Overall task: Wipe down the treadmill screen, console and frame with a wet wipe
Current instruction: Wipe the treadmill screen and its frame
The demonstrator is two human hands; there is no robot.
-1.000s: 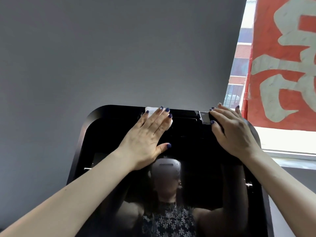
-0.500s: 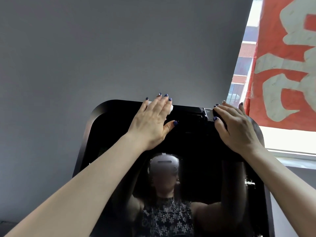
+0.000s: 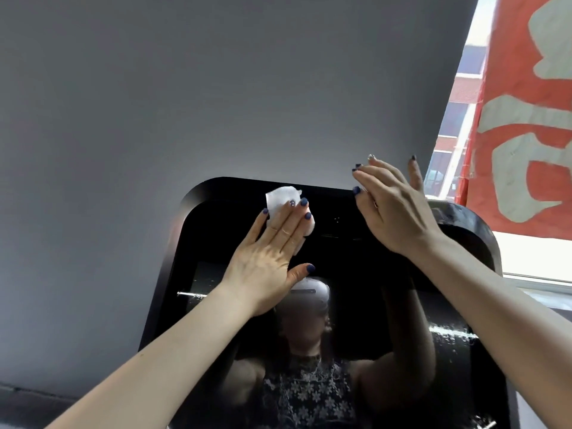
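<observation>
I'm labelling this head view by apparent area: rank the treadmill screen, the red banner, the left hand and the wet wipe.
1. treadmill screen
2. red banner, cut off by the frame edge
3. left hand
4. wet wipe, partly hidden under the fingers

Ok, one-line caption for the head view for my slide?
Left hand presses a white wet wipe flat against the treadmill screen near its top edge; right hand hovers open.

White wipe (image 3: 283,198); black screen (image 3: 356,267); red banner (image 3: 526,119) (pale lettering).
</observation>
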